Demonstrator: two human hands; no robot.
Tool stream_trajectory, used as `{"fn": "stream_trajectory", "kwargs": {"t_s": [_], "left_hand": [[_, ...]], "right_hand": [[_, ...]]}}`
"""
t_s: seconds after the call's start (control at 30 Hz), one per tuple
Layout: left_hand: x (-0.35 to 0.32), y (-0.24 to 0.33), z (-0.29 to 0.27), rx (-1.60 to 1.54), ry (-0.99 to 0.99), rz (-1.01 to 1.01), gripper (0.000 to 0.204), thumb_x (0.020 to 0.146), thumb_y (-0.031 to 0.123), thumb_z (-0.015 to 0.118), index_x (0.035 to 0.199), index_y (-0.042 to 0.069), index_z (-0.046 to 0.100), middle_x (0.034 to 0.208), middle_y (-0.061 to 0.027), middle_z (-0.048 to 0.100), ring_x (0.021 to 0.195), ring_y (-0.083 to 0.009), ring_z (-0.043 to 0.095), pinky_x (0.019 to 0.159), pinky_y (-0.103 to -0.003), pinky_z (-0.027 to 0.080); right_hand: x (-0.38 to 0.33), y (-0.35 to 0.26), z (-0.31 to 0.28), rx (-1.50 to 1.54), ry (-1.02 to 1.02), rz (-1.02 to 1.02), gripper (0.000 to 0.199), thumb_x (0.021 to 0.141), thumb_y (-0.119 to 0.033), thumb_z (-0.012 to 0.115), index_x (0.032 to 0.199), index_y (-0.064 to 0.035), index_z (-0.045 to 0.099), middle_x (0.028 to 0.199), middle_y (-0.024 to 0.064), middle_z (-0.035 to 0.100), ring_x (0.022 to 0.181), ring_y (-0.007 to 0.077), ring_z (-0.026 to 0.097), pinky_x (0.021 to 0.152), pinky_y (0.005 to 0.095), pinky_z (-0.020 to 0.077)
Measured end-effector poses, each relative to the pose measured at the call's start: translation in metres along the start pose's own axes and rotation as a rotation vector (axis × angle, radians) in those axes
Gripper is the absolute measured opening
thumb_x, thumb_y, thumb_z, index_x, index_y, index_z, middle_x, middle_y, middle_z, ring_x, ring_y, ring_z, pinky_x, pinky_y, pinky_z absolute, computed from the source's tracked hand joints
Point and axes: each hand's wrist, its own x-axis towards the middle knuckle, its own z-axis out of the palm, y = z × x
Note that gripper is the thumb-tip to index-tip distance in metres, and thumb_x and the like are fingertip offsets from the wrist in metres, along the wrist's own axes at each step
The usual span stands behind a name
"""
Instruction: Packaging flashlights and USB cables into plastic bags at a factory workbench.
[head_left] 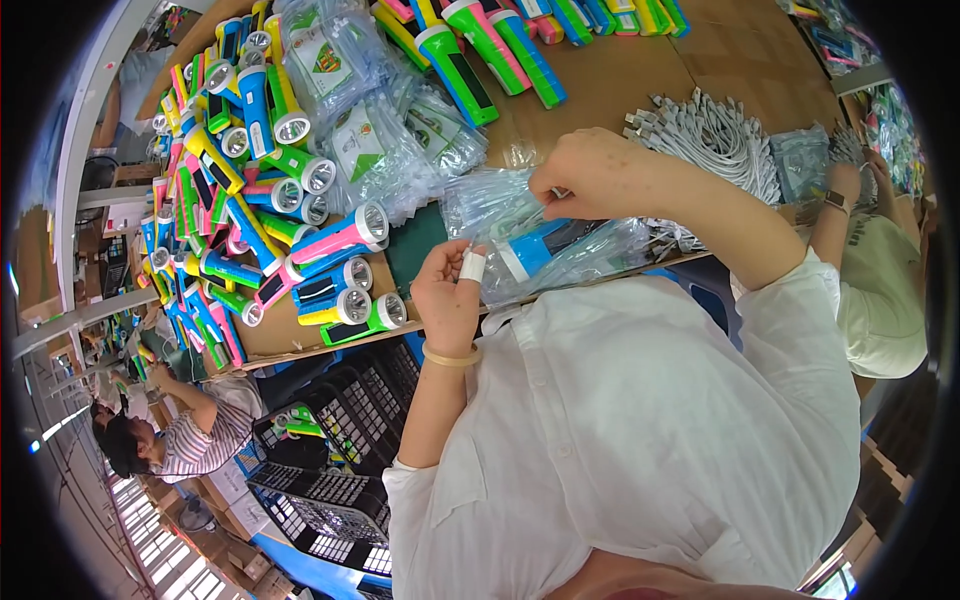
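One right hand (595,178) curled its fingers into a near-pinch, the left hand (447,298) half-closed; whether either gripped anything was unclear. Between them, at frame centre, a blue-and-white flashlight (535,250) lay among clear bags (620,245). Bagging seemed underway, next calling for steadied film.

Premises are a workshop. Tabletop (640,75) carries heaped flashlights (213,161), plastic bags (372,148) and white cables (715,142). Co-workers (205,442) observed nearby.

Table (625,75): flashlight pile (258,112) left | cable bundle (715,150) right | bag stack (368,145) between | flashlight (538,250) amid bags (612,250), near edge
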Motion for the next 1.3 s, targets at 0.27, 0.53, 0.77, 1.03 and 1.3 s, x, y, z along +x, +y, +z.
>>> {"fn": "stream_trajectory", "kwargs": {"t_s": [0.27, 0.53, 0.77, 1.03, 1.3], "left_hand": [[-0.010, 0.008, 0.004, 0.066, -0.037, 0.375, 0.022, 0.088, -0.004, 0.071, 0.109, -0.002, 0.069, 0.095, -0.0070, 0.069, 0.082, -0.0115, 0.062, 0.076, -0.025, 0.052], [-0.022, 0.019, 0.005, 0.093, 0.080, 0.420, 0.041, 0.089, -0.008, 0.065, 0.130, -0.001, 0.061, 0.102, -0.0124, 0.072, 0.094, -0.0157, 0.070, 0.085, -0.029, 0.056], [-0.021, 0.012, -0.001, -0.039, 0.034, 0.363, 0.038, 0.091, -0.010, 0.063, 0.128, -0.002, 0.060, 0.101, -0.0122, 0.072, 0.093, -0.0154, 0.069, 0.084, -0.027, 0.055], [-0.020, 0.002, 0.000, -0.271, 0.074, 0.299, 0.037, 0.091, -0.011, 0.061, 0.126, -0.004, 0.057, 0.099, -0.0113, 0.071, 0.084, -0.0143, 0.069, 0.078, -0.024, 0.055], [-0.009, 0.004, -0.005, -0.179, 0.134, 0.318, 0.032, 0.092, -0.009, 0.063, 0.123, -0.003, 0.060, 0.100, -0.0055, 0.067, 0.092, -0.0097, 0.063, 0.083, -0.021, 0.051]], "right_hand": [[0.032, 0.001, 0.022, 0.239, -0.129, -0.282, 0.017, 0.084, -0.016, 0.074, 0.090, -0.0029, 0.065, 0.085, 0.0088, 0.065, 0.069, 0.0240, 0.065, 0.066, 0.0385, 0.0498], [0.039, -0.020, 0.035, 0.495, -0.140, -0.232, 0.026, 0.090, -0.021, 0.073, 0.103, -0.0041, 0.059, 0.075, 0.0076, 0.060, 0.063, 0.0198, 0.058, 0.059, 0.0353, 0.0452], [0.035, -0.017, 0.040, 0.367, -0.069, -0.261, 0.020, 0.089, -0.021, 0.073, 0.088, -0.0027, 0.064, 0.076, 0.0100, 0.062, 0.064, 0.0258, 0.059, 0.060, 0.0377, 0.0454], [-0.019, 0.037, 0.020, 0.254, 0.033, -0.176, 0.015, 0.088, -0.017, 0.071, 0.088, -0.0031, 0.066, 0.079, 0.0094, 0.063, 0.069, 0.0278, 0.061, 0.065, 0.0385, 0.0483], [-0.017, 0.028, 0.029, 0.188, 0.176, -0.194, 0.015, 0.088, -0.019, 0.072, 0.095, -0.0056, 0.068, 0.097, 0.0075, 0.066, 0.085, 0.0298, 0.064, 0.076, 0.0411, 0.0515]]}}
